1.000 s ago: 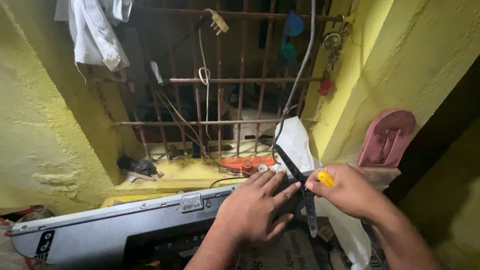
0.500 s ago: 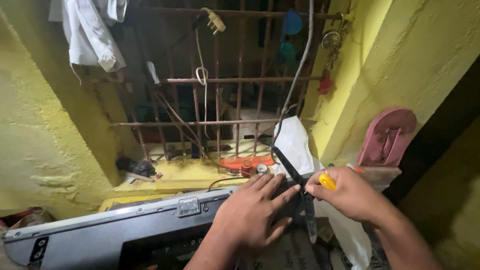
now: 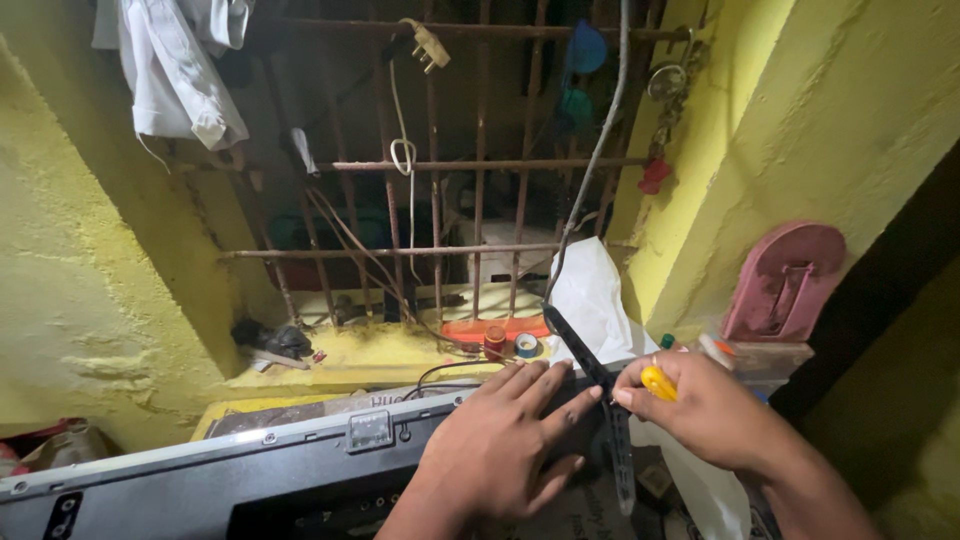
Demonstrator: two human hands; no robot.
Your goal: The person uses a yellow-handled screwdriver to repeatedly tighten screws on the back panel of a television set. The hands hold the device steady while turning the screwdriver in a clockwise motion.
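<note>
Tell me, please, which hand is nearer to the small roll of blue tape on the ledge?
Left. The left hand lies just below the blue tape roll; the right hand is farther off to its right, holding a yellow-handled tool.

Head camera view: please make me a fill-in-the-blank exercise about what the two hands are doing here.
1. The left hand lies flat, fingers spread, on the ____ metal frame.
2. The right hand pinches a tool with a ____ handle.
3. A black strip runs between the ____.
4. Behind them, a white plug hangs on the window ____.

Missing words: grey; yellow; hands; bars
</note>
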